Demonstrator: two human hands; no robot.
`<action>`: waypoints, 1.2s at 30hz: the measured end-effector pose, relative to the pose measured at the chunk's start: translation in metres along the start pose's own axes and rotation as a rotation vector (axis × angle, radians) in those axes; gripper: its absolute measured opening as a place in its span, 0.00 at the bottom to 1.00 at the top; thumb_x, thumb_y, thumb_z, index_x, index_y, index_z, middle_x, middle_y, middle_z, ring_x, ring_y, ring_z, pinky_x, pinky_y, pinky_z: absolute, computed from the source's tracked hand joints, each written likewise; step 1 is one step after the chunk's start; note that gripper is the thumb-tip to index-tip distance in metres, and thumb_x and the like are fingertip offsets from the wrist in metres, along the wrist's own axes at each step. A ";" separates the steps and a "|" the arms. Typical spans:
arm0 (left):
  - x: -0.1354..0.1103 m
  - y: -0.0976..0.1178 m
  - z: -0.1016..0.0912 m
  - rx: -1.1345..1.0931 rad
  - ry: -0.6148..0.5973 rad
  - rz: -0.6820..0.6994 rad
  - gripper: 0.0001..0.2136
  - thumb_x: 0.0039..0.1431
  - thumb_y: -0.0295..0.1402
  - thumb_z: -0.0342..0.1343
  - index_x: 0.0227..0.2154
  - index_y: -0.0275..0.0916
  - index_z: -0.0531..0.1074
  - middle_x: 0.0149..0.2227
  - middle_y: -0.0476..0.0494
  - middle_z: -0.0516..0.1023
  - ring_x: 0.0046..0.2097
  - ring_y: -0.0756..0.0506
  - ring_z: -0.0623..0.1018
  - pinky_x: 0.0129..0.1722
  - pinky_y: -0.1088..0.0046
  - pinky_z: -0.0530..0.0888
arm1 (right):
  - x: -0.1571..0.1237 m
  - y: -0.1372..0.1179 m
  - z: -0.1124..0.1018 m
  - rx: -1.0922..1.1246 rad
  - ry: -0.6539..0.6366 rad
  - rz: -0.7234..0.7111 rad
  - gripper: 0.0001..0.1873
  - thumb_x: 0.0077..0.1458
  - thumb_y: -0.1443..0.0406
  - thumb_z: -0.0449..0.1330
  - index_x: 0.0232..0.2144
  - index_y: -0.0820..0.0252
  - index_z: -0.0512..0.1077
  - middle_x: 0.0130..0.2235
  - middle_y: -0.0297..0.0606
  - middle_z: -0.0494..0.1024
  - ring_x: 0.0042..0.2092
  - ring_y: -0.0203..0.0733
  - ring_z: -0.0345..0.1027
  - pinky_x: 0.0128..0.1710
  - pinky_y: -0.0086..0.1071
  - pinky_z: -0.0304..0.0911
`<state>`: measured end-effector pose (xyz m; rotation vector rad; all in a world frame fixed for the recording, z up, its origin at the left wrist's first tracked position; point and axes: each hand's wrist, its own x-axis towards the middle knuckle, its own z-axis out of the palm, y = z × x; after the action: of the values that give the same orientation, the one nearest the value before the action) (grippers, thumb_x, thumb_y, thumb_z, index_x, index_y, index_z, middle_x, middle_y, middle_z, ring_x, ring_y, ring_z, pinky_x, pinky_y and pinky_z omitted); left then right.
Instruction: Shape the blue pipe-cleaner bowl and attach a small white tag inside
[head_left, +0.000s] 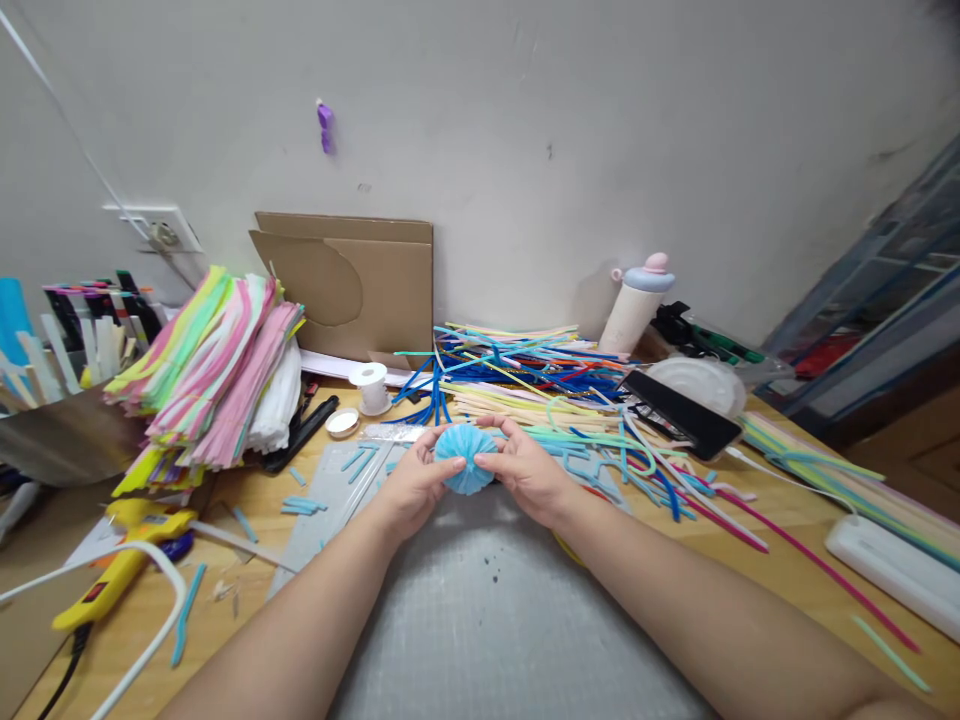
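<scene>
Landmark: the grey mat (pixel 487 620). A pleated blue disc (pixel 466 442) is held up above the mat's far part, its round face toward the viewer. The left hand (pixel 416 487) has it pinched at the left edge, thumb laid on the face, fingers curled around behind. The right hand (pixel 531 478) grips the right edge likewise, thumb tip near the disc's centre. Both grips are narrow, parted only by the disc's thickness; fingertips behind it cannot be fully seen.

Short blue pieces (pixel 304 506) lie at the mat's left side. Left of the mat: a yellow glue gun (pixel 120 580). Beyond the mat: a white spool (pixel 369 384) and a heap of coloured pipe cleaners (pixel 517 372). Right of and beyond the mat: a phone (pixel 686 412).
</scene>
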<state>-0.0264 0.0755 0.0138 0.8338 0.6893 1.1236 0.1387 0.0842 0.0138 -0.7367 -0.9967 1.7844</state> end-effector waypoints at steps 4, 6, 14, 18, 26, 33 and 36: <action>0.000 0.000 0.000 0.022 -0.008 0.004 0.24 0.44 0.25 0.68 0.46 0.36 0.70 0.42 0.42 0.78 0.41 0.45 0.77 0.42 0.70 0.71 | 0.000 -0.001 -0.002 -0.034 -0.006 -0.007 0.31 0.38 0.67 0.72 0.44 0.55 0.62 0.30 0.30 0.78 0.31 0.38 0.71 0.32 0.31 0.63; 0.000 0.001 0.000 0.027 -0.018 0.003 0.26 0.42 0.25 0.69 0.47 0.37 0.70 0.42 0.41 0.78 0.41 0.44 0.77 0.42 0.69 0.71 | -0.001 -0.003 -0.002 -0.033 -0.007 0.001 0.31 0.37 0.67 0.72 0.44 0.56 0.63 0.29 0.31 0.78 0.30 0.38 0.71 0.31 0.31 0.62; -0.003 0.000 0.004 -0.026 -0.002 -0.016 0.26 0.46 0.27 0.67 0.50 0.40 0.67 0.45 0.42 0.77 0.43 0.44 0.77 0.41 0.69 0.72 | -0.003 -0.001 0.005 0.068 0.051 0.032 0.33 0.36 0.66 0.73 0.44 0.54 0.61 0.34 0.31 0.77 0.34 0.37 0.71 0.34 0.30 0.62; 0.000 -0.002 0.001 -0.054 0.037 -0.024 0.25 0.46 0.27 0.66 0.49 0.41 0.68 0.45 0.43 0.77 0.42 0.45 0.77 0.40 0.71 0.72 | -0.002 -0.001 0.005 0.107 0.088 0.069 0.31 0.40 0.63 0.71 0.45 0.50 0.61 0.38 0.30 0.77 0.35 0.36 0.71 0.35 0.30 0.62; -0.002 0.006 0.001 -0.034 0.017 -0.146 0.23 0.45 0.26 0.67 0.47 0.37 0.71 0.43 0.40 0.77 0.37 0.44 0.78 0.36 0.69 0.73 | -0.007 -0.006 0.007 0.031 0.007 0.207 0.31 0.36 0.66 0.72 0.44 0.55 0.67 0.40 0.33 0.77 0.36 0.39 0.71 0.34 0.32 0.63; -0.004 0.005 0.001 -0.028 0.011 -0.169 0.24 0.45 0.25 0.67 0.48 0.40 0.71 0.44 0.42 0.78 0.39 0.44 0.79 0.39 0.68 0.72 | -0.006 -0.005 0.006 0.007 0.012 0.230 0.30 0.37 0.67 0.71 0.45 0.55 0.67 0.38 0.33 0.77 0.34 0.39 0.71 0.32 0.31 0.63; -0.005 0.004 0.001 -0.036 -0.004 -0.177 0.24 0.46 0.25 0.66 0.48 0.41 0.71 0.46 0.42 0.77 0.41 0.44 0.78 0.40 0.68 0.72 | -0.006 -0.004 0.006 0.029 0.014 0.214 0.30 0.36 0.67 0.71 0.43 0.56 0.67 0.37 0.33 0.77 0.34 0.39 0.71 0.32 0.31 0.63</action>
<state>-0.0287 0.0714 0.0179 0.7300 0.7231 0.9720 0.1374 0.0780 0.0206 -0.8633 -0.9074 1.9703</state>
